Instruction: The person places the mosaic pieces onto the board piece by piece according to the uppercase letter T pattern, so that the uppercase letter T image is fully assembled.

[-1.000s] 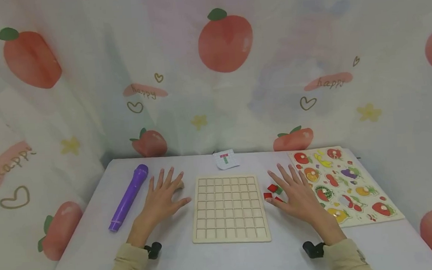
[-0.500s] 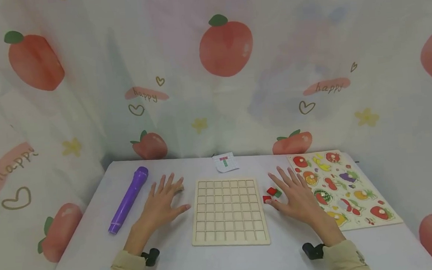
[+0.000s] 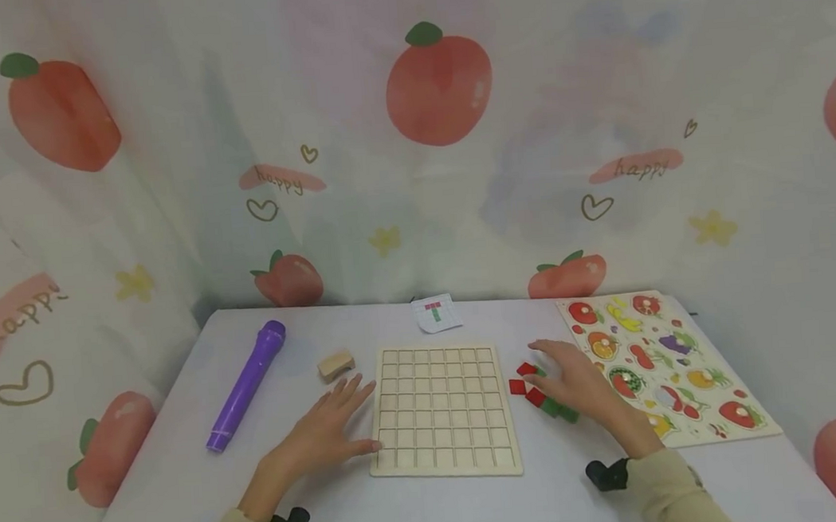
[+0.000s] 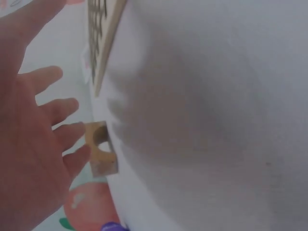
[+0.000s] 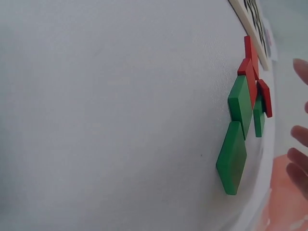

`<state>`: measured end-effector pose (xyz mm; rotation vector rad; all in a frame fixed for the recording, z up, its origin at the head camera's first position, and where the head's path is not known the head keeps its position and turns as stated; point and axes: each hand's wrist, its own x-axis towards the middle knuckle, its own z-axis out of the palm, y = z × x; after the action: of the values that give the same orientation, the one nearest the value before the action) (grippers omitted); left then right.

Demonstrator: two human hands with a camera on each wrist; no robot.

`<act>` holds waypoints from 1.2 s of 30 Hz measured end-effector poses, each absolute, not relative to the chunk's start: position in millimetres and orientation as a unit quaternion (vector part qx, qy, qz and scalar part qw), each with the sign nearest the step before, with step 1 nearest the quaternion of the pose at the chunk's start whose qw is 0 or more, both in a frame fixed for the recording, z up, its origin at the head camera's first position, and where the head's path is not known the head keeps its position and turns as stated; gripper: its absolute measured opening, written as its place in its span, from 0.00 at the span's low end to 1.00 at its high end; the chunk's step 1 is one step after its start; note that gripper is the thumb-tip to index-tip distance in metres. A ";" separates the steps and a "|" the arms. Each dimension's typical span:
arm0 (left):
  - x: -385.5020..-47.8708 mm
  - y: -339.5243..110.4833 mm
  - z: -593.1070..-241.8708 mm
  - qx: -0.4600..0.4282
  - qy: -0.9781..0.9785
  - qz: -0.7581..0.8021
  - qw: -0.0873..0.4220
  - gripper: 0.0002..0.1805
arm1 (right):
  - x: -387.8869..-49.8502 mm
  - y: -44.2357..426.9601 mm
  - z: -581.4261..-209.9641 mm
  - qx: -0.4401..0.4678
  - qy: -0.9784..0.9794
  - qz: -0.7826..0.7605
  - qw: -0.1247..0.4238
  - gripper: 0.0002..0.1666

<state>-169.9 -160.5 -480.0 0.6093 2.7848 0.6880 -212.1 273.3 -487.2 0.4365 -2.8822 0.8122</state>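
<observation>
A square wooden grid board [image 3: 441,410] lies in the middle of the table. At its left edge is my left hand [image 3: 325,433], fingers spread and thumb tip at the board's rim; whether it touches cannot be told. Above a loose group of small red tiles [image 3: 517,387] and green tiles [image 5: 240,103], my right hand [image 3: 575,381] hovers with thumb and fingers apart, holding nothing. In the right wrist view, the tiles lie flat on the table, apart from the fingertips. An arch-shaped wooden block [image 3: 336,367] sits beyond my left fingers, its cutout visible in the left wrist view.
Far left lies a purple microphone-shaped tube [image 3: 246,387]. A paper card [image 3: 436,313] with a red and green T pattern rests behind the board. At right is a fruit puzzle board [image 3: 692,392]. A fruit-printed curtain [image 3: 444,211] stands behind the table.
My left hand has come nearer and rightward to the board's edge, uncovering the wooden block. My right hand has drawn its fingers in above the tiles, and more tiles show.
</observation>
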 end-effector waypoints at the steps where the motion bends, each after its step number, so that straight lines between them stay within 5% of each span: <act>1: -170.8 -161.2 -481.8 0.206 0.944 0.234 0.110 0.54 | -214.1 273.4 -488.5 0.139 -0.951 0.272 0.054 0.34; 10: -181.7 -168.9 -497.0 0.227 0.926 0.254 0.160 0.59 | -229.6 274.7 -500.0 0.115 -0.954 0.278 0.009 0.26; 28: -190.1 -154.0 -502.6 0.229 0.923 0.252 0.180 0.66 | -237.6 272.6 -496.2 0.092 -0.961 0.259 -0.034 0.22; 36: -191.3 -155.2 -503.8 0.220 0.925 0.251 0.183 0.67 | -239.9 263.7 -492.5 0.124 -0.955 0.270 -0.015 0.18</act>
<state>-191.3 -155.2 -503.8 0.6202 2.6085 0.7081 -239.9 263.7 -492.5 0.3937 -3.0273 0.8575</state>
